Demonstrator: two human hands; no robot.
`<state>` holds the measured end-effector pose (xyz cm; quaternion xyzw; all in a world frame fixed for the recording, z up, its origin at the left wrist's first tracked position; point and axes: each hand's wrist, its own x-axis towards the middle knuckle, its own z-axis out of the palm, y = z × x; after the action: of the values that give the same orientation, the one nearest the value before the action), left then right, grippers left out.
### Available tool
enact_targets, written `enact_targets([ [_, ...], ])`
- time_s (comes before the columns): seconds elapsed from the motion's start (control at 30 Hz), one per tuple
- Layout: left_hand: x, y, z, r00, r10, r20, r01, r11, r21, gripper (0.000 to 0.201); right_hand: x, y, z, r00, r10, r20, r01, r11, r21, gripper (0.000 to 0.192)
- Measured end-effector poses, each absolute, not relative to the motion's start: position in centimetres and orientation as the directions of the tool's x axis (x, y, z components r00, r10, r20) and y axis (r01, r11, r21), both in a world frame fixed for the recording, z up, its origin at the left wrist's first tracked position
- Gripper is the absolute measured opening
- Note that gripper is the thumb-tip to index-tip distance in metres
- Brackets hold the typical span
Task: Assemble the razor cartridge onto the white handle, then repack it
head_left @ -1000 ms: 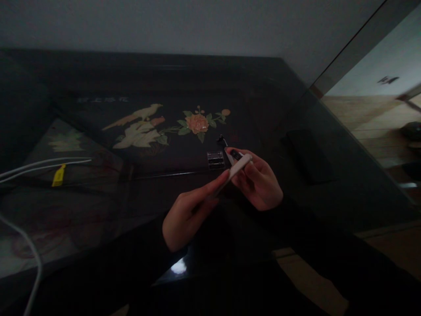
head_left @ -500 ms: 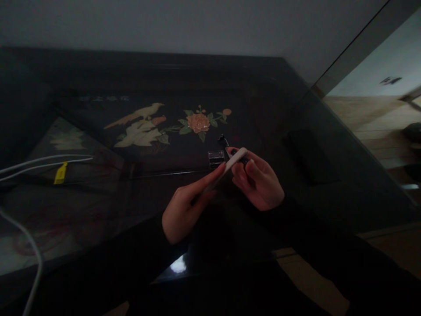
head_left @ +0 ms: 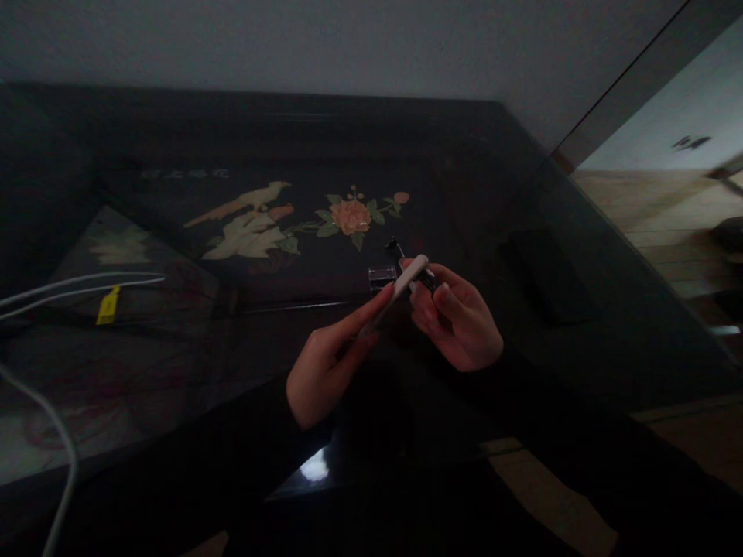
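over the dark glass tabletop, a slim pale object slants upward, pinched between the thumb and fingers of the left hand. the right hand curls about a small dark piece at the object's upper end; whether it grips that piece i cannot tell. just beyond lies a small clear case, partly hidden. farther left, a yellow tag sits near white cables; a black flat item lies well right.
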<state>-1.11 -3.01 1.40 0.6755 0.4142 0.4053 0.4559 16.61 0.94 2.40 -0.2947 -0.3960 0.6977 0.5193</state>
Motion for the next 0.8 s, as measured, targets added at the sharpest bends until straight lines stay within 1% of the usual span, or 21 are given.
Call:
enact_targets([
  [0.13, -1.07, -3.08, 1.49, 0.379, 0.906, 0.19, 0.182, -0.274, 0.944, 0.052, 16.59, 1.02, 2.45, -0.281, 0.96, -0.01, -0.482, -0.15, -0.863, 0.042],
  [0.27, -1.14, -3.31, 1.31, 0.437, 0.866, 0.244, 0.176, -0.349, 0.92, 0.053, 16.54, 1.0, 2.53, -0.248, 0.968, -0.034, -0.452, -0.147, -0.88, 0.046],
  [0.47, -1.19, -3.28, 1.21, 0.441, 0.855, 0.274, 0.181, -0.383, 0.906, 0.053, 16.49, 0.98, 2.5, -0.242, 0.97, 0.01, -0.461, -0.105, -0.881, 0.044],
  [0.6, -1.18, -2.96, 1.37, 0.411, 0.873, 0.262, 0.202, -0.367, 0.908, 0.051, 16.54, 1.0, 2.46, -0.273, 0.962, -0.028, -0.466, -0.158, -0.871, 0.045],
  [0.8, -1.23, -2.76, 1.37, 0.363, 0.909, 0.205, 0.23, -0.301, 0.925, 0.049, 16.58, 0.87, 2.33, -0.302, 0.953, 0.017, -0.475, -0.135, -0.87, 0.041],
])
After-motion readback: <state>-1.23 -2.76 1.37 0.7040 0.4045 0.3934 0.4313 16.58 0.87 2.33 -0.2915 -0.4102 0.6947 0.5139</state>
